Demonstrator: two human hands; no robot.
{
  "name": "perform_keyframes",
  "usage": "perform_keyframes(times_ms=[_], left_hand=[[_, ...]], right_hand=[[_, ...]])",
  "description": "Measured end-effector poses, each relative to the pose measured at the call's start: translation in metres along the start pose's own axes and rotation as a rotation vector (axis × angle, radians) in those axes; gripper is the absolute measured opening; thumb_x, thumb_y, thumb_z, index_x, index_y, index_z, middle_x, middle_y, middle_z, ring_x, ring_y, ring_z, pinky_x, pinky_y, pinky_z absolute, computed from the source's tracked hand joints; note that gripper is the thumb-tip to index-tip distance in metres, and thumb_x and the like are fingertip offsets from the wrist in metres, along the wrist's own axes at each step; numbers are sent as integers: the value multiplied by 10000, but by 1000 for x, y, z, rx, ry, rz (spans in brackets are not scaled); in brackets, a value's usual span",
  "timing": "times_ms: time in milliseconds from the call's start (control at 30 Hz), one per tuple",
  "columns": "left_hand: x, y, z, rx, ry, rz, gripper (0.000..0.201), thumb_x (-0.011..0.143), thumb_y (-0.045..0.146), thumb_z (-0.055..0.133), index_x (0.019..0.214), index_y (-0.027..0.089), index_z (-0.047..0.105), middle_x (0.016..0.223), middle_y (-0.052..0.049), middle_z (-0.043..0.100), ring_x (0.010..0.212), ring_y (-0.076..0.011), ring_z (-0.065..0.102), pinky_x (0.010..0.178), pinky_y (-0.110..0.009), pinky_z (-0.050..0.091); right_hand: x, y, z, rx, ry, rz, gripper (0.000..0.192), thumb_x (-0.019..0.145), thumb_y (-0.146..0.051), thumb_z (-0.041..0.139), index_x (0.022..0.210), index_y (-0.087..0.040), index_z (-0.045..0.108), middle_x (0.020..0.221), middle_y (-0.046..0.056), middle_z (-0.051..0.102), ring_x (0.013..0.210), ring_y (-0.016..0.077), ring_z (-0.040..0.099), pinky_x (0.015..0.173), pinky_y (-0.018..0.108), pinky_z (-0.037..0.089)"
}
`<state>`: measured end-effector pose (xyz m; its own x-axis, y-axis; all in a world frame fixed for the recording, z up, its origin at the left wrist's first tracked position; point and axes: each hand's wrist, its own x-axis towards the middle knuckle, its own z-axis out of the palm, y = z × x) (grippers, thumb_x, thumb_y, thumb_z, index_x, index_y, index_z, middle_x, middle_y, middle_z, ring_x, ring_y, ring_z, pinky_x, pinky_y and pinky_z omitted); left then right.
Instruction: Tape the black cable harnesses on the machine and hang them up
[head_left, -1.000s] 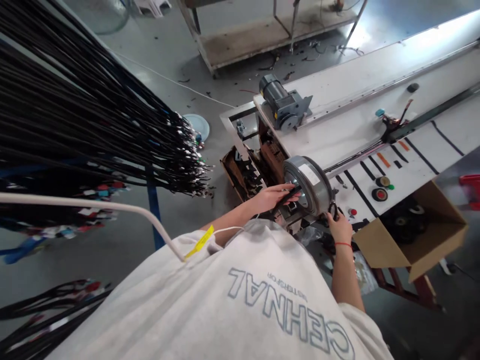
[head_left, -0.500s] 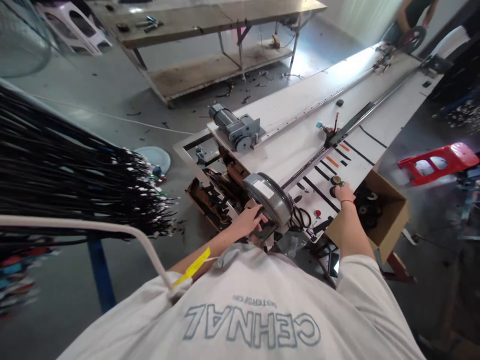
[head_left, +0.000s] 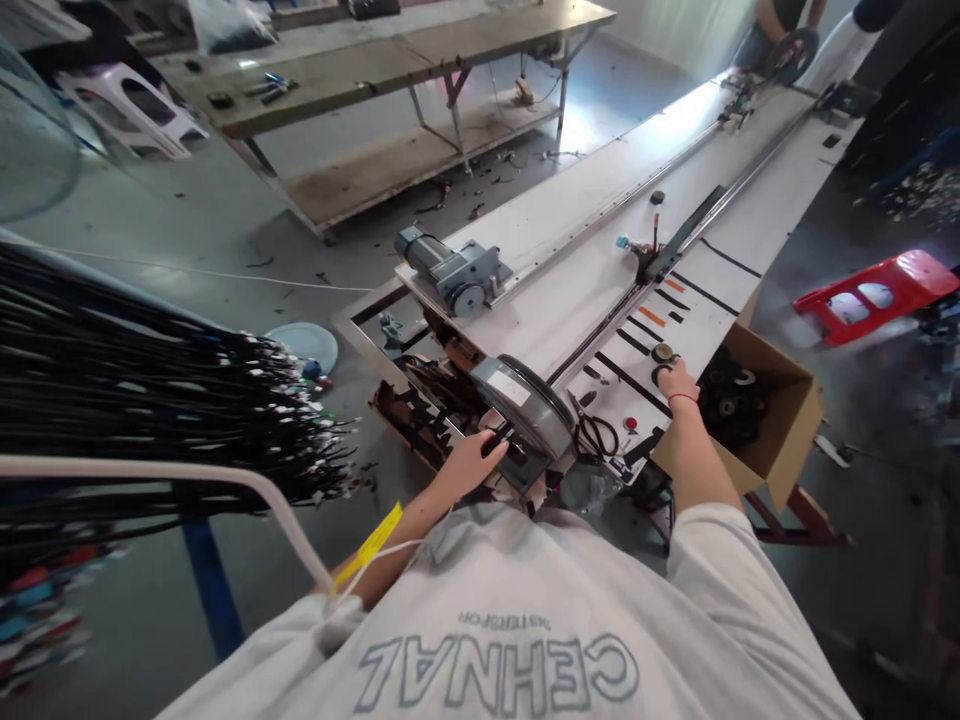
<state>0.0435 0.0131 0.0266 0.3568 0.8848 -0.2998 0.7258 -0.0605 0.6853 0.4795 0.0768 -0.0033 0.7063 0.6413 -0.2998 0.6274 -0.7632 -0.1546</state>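
Note:
My left hand [head_left: 466, 466] is closed around a black cable just left of a grey round drum [head_left: 525, 405] at the near end of a long white bench [head_left: 577, 290]. My right hand [head_left: 679, 382] rests with its fingers on a round black button [head_left: 663, 353] on the bench's marked panel and holds nothing. Black scissors [head_left: 596, 432] and a small red button [head_left: 628, 423] lie between the drum and my right hand.
A thick bundle of black cables [head_left: 150, 380] hangs on a rack at left. A cardboard box [head_left: 784, 440] with black rolls stands right of the bench, a red stool [head_left: 870, 300] beyond it. A grey motor [head_left: 454, 272], a metal table [head_left: 390, 60] and another person [head_left: 780, 25] are farther off.
My right hand left the drum and reached to the round buttons on the panel. My left hand slid down from the drum's face to its lower left. The view rose toward the far end.

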Motion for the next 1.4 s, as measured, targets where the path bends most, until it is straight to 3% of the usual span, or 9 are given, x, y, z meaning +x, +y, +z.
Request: perform_keyframes(times_ms=[133,267,367,433,567,767,1100,1400], left_hand=[[-12,-16,-8,-32,-65,-45,375,813,489,488,604,180,530,565,-11,549,582,-174,530,575,-273,376],[-27,-41,-16,-265,-428,-135,513,790,637,456,537,190,459,433,28,434,435,-113,392,487,-250,334],[-32,-52,-19,-337,-613,-96,543,753,680,502,545,180,485,471,14,499,483,-115,428,540,-251,380],[-33,-53,-18,-339,-587,-56,499,728,662,559,662,168,554,578,6,573,572,-132,486,595,-250,409],[-33,-45,-12,-326,-407,-1,469,782,622,523,843,162,590,735,-9,601,715,-160,526,667,-255,433],[-35,-36,-8,-352,-216,-59,492,824,626,461,923,158,581,732,-17,581,737,-174,523,639,-259,432],[-37,-42,-3,-318,-184,-85,489,812,632,438,848,165,578,649,13,523,665,-158,503,651,-269,428],[-38,-47,0,-253,-227,-81,430,846,569,413,846,173,580,660,0,548,670,-171,529,654,-272,426]], right_hand=[[0,0,0,30,6,10,561,877,-333,412,1416,-177,400,1131,178,619,1093,308,571,932,478,404],[-2,0,1,43,21,11,584,867,-313,427,1428,-161,381,1138,188,616,1082,311,575,922,476,421],[-5,-1,2,54,20,14,590,868,-312,426,1433,-153,371,1147,194,612,1080,317,577,916,472,428],[-7,-1,3,52,22,9,597,868,-305,427,1439,-142,359,1148,199,610,1080,318,577,912,466,432],[-9,0,5,36,35,-34,633,872,-284,428,1464,-99,303,1168,214,601,1081,312,575,911,445,439],[-7,1,9,41,30,-50,639,890,-280,420,1482,-94,268,1218,221,579,1113,306,563,940,450,428],[-5,1,15,30,58,-59,675,863,-263,421,1484,-64,250,1274,222,550,1177,322,520,973,432,404],[-5,0,19,44,88,-68,678,867,-258,431,1486,-50,247,1309,226,529,1210,328,491,996,448,401]])
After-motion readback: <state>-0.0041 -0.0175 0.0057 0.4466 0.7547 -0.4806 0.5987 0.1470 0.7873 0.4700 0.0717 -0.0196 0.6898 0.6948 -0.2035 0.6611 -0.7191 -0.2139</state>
